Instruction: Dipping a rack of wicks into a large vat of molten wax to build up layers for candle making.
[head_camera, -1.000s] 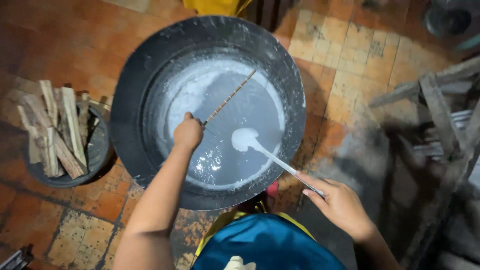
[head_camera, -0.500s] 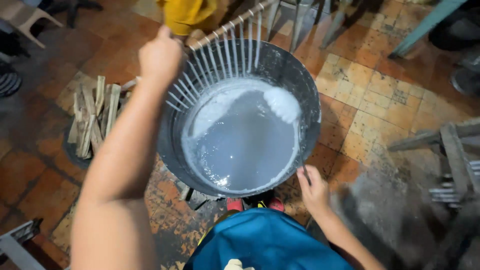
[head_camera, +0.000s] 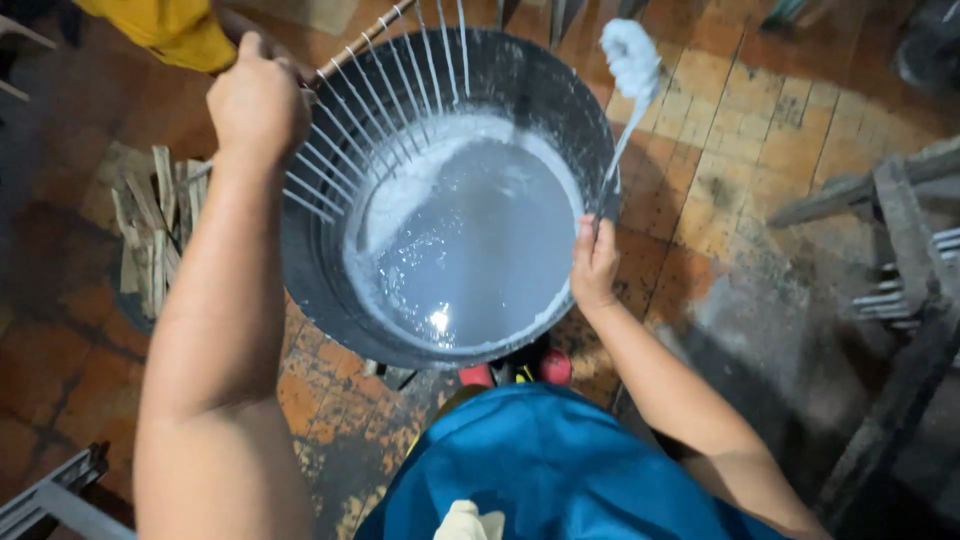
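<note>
a rack of thin white-coated sticks (head_camera: 400, 110) is gripped in the closed left hand (head_camera: 258, 100) above the basin (head_camera: 330, 300) of white liquid, its long bar running up-right. a coated brush (head_camera: 628, 80) is clasped in the right hand (head_camera: 594, 262) at the basin's right rim.

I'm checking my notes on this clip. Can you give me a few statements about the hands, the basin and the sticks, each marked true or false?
1. The left hand holds a rack of thin sticks over the basin. True.
2. The basin is dry. False: pale liquid fills its bottom.
3. The right hand grips a white-tipped stick at the basin's rim. True.
4. The floor is carpeted. False: it is tiled.
</note>
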